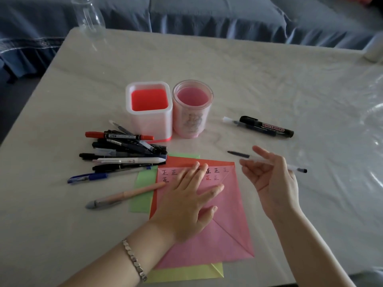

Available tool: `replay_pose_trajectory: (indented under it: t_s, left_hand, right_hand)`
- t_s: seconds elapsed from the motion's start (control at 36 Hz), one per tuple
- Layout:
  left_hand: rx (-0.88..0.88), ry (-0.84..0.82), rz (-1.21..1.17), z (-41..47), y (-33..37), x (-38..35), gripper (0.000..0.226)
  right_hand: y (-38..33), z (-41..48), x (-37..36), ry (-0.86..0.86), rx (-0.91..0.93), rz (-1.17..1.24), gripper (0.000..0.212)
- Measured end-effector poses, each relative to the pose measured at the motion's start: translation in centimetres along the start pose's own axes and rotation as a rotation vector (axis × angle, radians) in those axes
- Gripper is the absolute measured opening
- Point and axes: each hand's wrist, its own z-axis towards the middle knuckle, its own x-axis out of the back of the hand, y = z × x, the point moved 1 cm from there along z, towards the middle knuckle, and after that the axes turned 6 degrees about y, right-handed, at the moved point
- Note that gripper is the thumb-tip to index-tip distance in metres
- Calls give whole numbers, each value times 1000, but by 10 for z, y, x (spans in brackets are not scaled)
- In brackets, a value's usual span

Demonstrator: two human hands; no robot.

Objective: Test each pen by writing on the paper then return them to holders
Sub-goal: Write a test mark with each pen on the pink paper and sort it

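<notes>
My left hand (186, 201) lies flat with spread fingers on the pink paper (228, 228), which carries two rows of written test marks along its top. My right hand (273, 183) hovers to the right of the paper, palm turned inward, and holds a clear pen with a dark cap (257, 159) loosely between its fingers, the pen lying level. A square red-lined holder (149, 112) and a round pink holder (192, 109) stand behind the paper; no pens show in them. A pile of several pens (124, 154) lies left of the paper.
A pink pen with a grey cap (124, 195) lies at the paper's left. A black whiteboard marker and another pen (267, 127) lie at the right. Green, orange and yellow sheets (143, 195) sit under the pink one. A clear bottle (89, 17) stands far left.
</notes>
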Motion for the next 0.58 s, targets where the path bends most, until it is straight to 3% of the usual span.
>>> replay_pose_trajectory:
  t_s: [0.11,0.19,0.28,0.44,0.58]
  left_hand:
    - [-7,7,24,-1,-1,1,45]
    - [-6,13,45,-4,-5,3,45]
    - [-3,18,37,-6,-10,5,45]
    - [20,12,32,-5,-9,5,45]
    - [35,7,21,-3,-7,5,44]
  right_hand:
    - [3,-6,1,-78,-14,-91,35]
    - [5,-9,0,-39,90,-242,21]
    - [10,-7,-3,11,207,-358,20]
    - [21,0,-16,-74,212,-373,24]
    - [31,3,-18,65,314,-475,34]
